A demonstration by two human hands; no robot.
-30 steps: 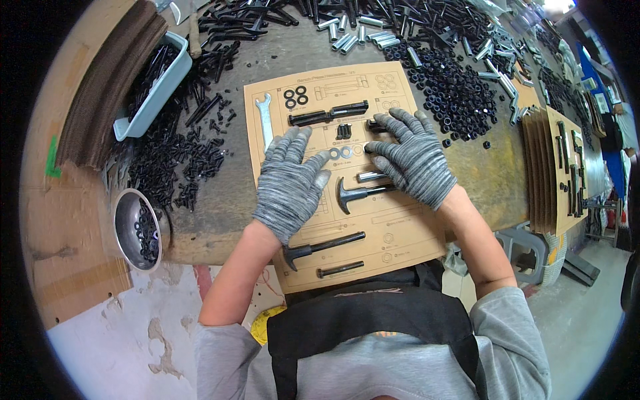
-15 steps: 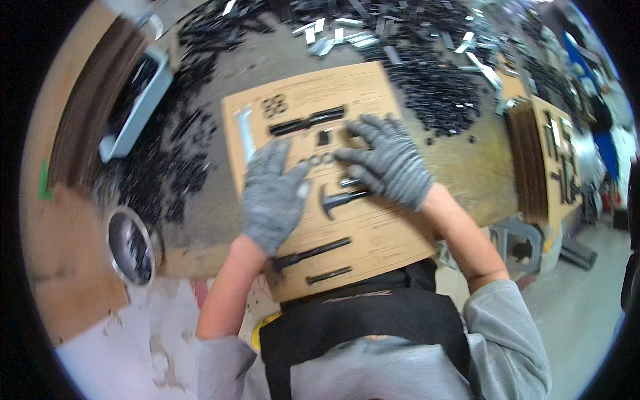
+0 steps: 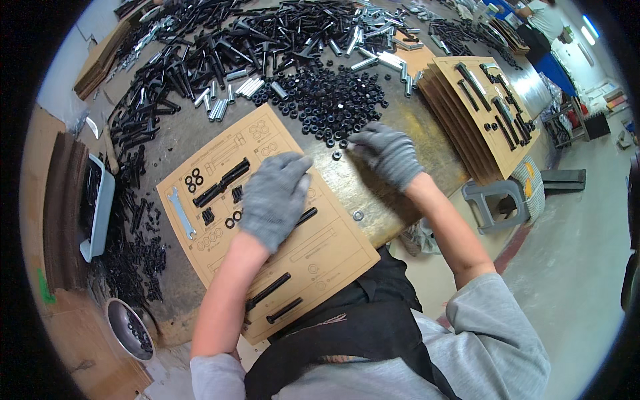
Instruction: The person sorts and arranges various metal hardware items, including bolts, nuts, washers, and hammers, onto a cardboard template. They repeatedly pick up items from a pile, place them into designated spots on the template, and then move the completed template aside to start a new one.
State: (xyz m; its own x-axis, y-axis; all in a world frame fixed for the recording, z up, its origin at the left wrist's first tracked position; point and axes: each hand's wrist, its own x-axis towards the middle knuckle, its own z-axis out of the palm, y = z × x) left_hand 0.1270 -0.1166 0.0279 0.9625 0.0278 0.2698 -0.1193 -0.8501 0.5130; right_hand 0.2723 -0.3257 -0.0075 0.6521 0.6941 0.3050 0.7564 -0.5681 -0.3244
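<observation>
Black nuts [image 3: 333, 110] lie at the right hand's [image 3: 387, 155] fingertips.

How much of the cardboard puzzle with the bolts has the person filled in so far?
About half, it seems. Done: the cardboard sheet already carries a silver wrench, black rings and several bolts. In hand: the left hand lies flat on the sheet, while the right hand reaches the edge of the black nut pile. Left: several printed outlines look bare.
</observation>
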